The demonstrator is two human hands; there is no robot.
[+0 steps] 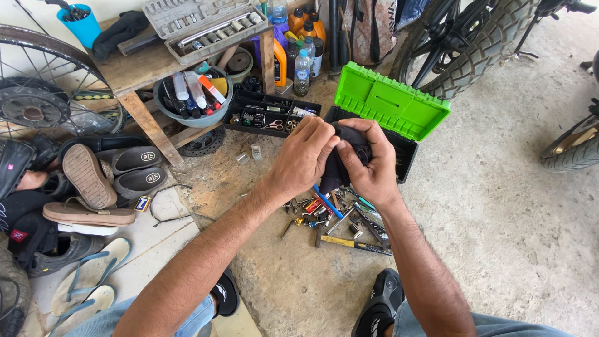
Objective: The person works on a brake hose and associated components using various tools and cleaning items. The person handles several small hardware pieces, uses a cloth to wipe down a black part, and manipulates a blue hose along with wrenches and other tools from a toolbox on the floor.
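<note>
While the left hand [302, 156] and right hand [371, 163] both grip the dark cloth [340, 163] (bunched between them) above scattered tools [340, 221] — firm, even pinches should suit best

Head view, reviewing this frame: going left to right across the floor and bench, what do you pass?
Spoked wheel → sandals → bowl of bottles → left hand → dark cloth → right hand → green toolbox lid → knobby tyre.
</note>
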